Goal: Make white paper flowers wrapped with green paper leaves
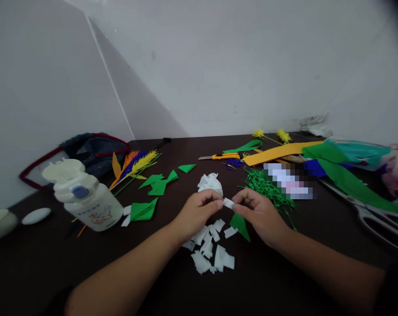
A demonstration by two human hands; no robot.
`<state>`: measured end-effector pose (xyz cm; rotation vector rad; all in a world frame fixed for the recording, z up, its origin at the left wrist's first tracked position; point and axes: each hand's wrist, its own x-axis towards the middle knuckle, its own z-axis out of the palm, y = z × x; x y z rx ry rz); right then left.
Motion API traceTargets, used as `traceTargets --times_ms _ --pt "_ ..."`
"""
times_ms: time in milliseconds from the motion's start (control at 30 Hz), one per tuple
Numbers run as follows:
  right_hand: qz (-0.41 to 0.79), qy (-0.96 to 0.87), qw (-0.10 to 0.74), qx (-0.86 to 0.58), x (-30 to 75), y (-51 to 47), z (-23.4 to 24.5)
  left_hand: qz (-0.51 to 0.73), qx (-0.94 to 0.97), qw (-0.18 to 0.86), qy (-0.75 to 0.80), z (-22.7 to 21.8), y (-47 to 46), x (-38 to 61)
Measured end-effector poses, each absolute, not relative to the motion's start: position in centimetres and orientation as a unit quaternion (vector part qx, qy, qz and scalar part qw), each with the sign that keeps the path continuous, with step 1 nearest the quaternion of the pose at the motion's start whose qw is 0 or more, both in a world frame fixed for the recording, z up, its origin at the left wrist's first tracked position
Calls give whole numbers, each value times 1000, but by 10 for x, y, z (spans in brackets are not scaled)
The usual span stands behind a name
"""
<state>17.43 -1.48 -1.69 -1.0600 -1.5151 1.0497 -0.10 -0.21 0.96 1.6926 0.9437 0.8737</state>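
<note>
Between my two hands a small white paper strip (228, 203) is stretched, pinched at either end. My left hand (200, 210) grips its left end with thumb and forefinger; my right hand (258, 213) holds the right end the same way. Just behind my left fingers sits a crumpled white paper ball (210, 183). Below my hands lie several loose white paper pieces (207, 248). A green paper triangle (241, 226) is on the table under my right hand. Thin green paper shreds (263, 186) spread behind that hand.
A white bottle (90, 197) with its lid raised stands at left, near green paper pieces (144, 210) and colourful paper wheat ears (133, 164). A utility knife (223, 156) with its blade out lies at the back. Large scissors (366, 208) and an orange strip (281, 151) are at right.
</note>
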Motion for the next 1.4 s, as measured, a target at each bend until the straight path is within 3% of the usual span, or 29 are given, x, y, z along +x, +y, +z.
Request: traceTargets --times_ms 233,533,667,800,1000,1167,1400 --pt "392 -672 475 -412 173 -16 -18 345 649 554 391 7 -3 2" --pt "224 -768 479 -360 173 -18 -13 339 602 610 389 5 -3 2" --pt "204 -773 477 -365 172 -19 -10 321 622 595 395 7 -4 2" --pt "223 -767 476 -368 172 -20 -9 300 676 519 429 7 -2 1" --pt "339 -698 491 -397 176 -15 -13 233 777 312 495 3 5 -4" --pt "455 -622 467 -433 176 -13 -14 311 768 388 404 7 0 -2" --pt "439 -657 445 -422 167 -17 -13 330 726 476 371 5 -2 4"
